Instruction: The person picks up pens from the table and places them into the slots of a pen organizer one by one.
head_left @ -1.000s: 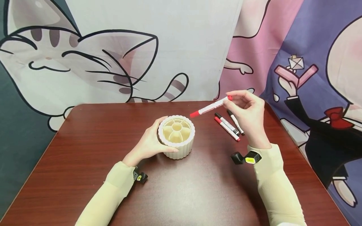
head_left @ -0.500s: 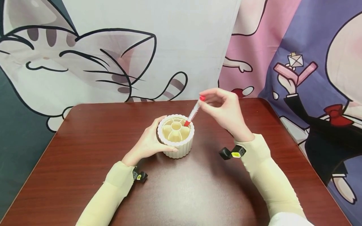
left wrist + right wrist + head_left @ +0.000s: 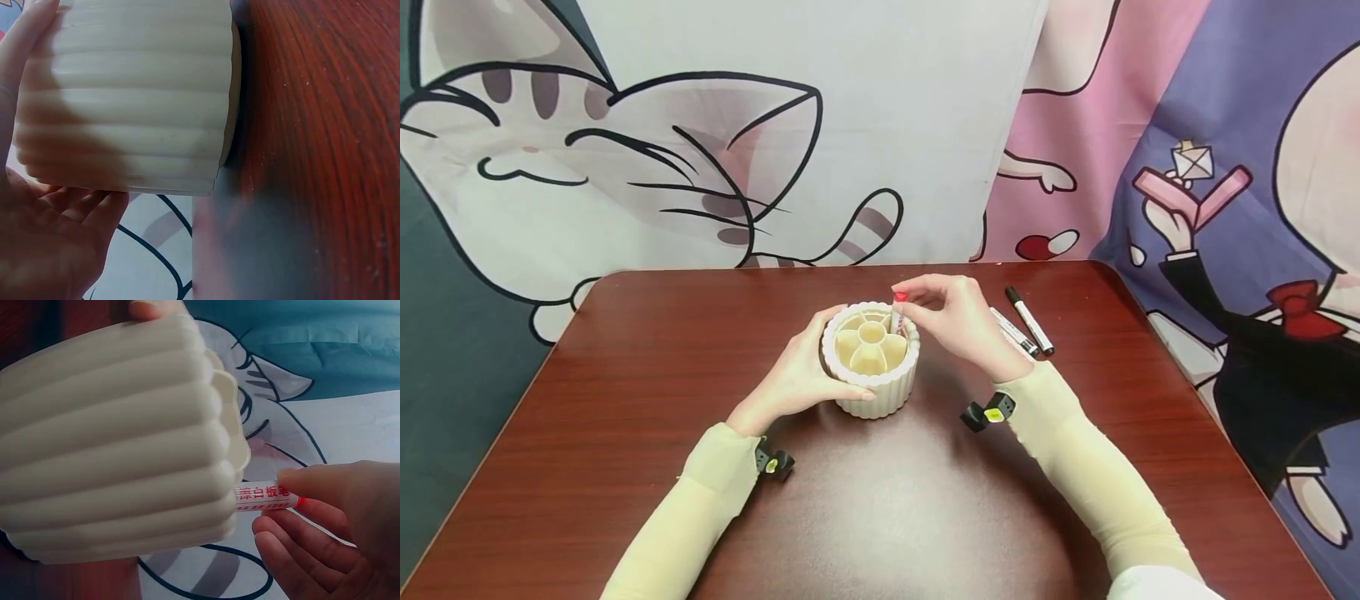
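Now holding the cream ribbed pen holder (image 3: 871, 360) steady near the middle of the desk (image 3: 587, 433), toward its far edge, with the left hand (image 3: 790, 379): fingers curled round the ribbed wall, thumb at the rim, palm against the side. Standing flat on the desk, with petal-shaped compartments around a round centre one. Pinching the red marker (image 3: 899, 310) at its upper end with the right hand (image 3: 958, 325), thumb and fingers (image 3: 294, 540) closed on the barrel just below the red end; marker nearly upright, its lower part already inside a compartment on the right side of the holder, most of the barrel hidden by the rim. Cannot tell if the lower tip reaches the bottom.

Lying on the desk to the right, near the far right corner, close behind the right hand: two more markers (image 3: 1028, 323), side by side, one partly covered by the hand.

Possible trouble from here, as a judgement: letting go before the marker stands on the bottom, so dropping it and making it lean against a partition; pushing sideways on the rim and tipping the holder if the left grip loosens; brushing the two lying markers with the wrist and rolling them toward the desk edge.
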A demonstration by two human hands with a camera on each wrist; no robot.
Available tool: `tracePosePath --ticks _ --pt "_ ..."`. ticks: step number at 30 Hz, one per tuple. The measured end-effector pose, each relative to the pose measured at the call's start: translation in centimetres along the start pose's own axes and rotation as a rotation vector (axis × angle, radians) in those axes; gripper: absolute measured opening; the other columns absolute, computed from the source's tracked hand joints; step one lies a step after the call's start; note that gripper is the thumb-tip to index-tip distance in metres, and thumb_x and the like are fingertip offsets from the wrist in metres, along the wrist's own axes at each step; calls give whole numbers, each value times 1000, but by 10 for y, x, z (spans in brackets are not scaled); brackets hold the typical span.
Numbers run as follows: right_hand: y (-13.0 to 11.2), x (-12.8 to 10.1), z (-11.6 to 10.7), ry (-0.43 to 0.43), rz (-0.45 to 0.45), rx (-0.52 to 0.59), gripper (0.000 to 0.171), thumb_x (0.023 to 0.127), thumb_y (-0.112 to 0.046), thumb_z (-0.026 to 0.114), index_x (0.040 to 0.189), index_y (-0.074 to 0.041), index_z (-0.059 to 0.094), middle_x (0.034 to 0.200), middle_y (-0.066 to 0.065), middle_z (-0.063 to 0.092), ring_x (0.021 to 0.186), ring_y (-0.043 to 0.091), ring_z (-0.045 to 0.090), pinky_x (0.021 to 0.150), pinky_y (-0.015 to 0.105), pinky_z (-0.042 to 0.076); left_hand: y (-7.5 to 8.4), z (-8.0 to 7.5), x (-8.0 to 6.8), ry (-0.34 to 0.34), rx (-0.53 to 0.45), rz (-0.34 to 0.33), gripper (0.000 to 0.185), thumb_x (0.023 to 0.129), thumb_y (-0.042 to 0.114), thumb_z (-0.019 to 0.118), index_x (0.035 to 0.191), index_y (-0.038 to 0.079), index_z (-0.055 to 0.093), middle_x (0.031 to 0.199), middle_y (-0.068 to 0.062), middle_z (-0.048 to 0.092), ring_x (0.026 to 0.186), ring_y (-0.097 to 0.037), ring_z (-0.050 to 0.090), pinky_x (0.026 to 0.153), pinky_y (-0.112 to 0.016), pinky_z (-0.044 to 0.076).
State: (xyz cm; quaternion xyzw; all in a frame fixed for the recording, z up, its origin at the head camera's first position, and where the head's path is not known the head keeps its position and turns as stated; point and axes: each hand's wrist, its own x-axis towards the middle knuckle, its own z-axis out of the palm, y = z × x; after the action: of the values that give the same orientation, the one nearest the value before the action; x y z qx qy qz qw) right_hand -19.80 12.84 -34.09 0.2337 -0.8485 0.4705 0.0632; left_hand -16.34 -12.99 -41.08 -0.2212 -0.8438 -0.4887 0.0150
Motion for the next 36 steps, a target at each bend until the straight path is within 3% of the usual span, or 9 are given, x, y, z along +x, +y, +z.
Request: tracePosePath --ticks 10,16,20,24,30,36 --pt "6 -2 5 -7 -6 -8 27 88 -11 82 114 -13 78 97 -6 73 85 9 69 79 29 57 0 -1 -1 -5 -5 -15 124 54 53 100 154 17 35 139 6 55 122 -12 53 104 -43 43" --pt "14 -13 -6 43 58 -10 35 88 -40 81 118 -24 75 114 -12 71 102 6 67 89 34 55 -1 -3 -2 -12 -18 -3 122 53 52 100 153 17 38 140 7 54 122 -11 53 104 -43 43" --pt "22 -23 -24 98 121 -49 41 87 -52 78 120 -28 74 118 -13 69 116 8 59 94 42 50 -2 -7 -4 -23 -83 22 111 59 40 101 150 18 42 141 5 53 124 -13 56 105 -41 43" --pt "37 -35 -40 140 172 -78 40 88 -50 78 120 -26 75 117 -9 71 110 10 61 90 37 51 -1 -13 -9 -25 -113 39 99 65 31 99 147 16 45 143 1 54 128 -19 56 107 -38 43" --pt "61 -55 -61 162 225 -157 35 91 -45 77 120 -25 76 114 -5 73 95 11 68 74 25 52 3 -21 -19 21 -27 27 84 68 35 97 136 16 52 137 3 59 127 -15 56 106 -37 44" --pt "79 -77 -79 126 325 -187 39 94 -40 74 125 -16 73 123 5 70 102 24 70 81 22 52 6 -24 -19 91 -14 50 93 68 30 98 145 17 47 126 -3 64 121 -20 60 104 -37 46"
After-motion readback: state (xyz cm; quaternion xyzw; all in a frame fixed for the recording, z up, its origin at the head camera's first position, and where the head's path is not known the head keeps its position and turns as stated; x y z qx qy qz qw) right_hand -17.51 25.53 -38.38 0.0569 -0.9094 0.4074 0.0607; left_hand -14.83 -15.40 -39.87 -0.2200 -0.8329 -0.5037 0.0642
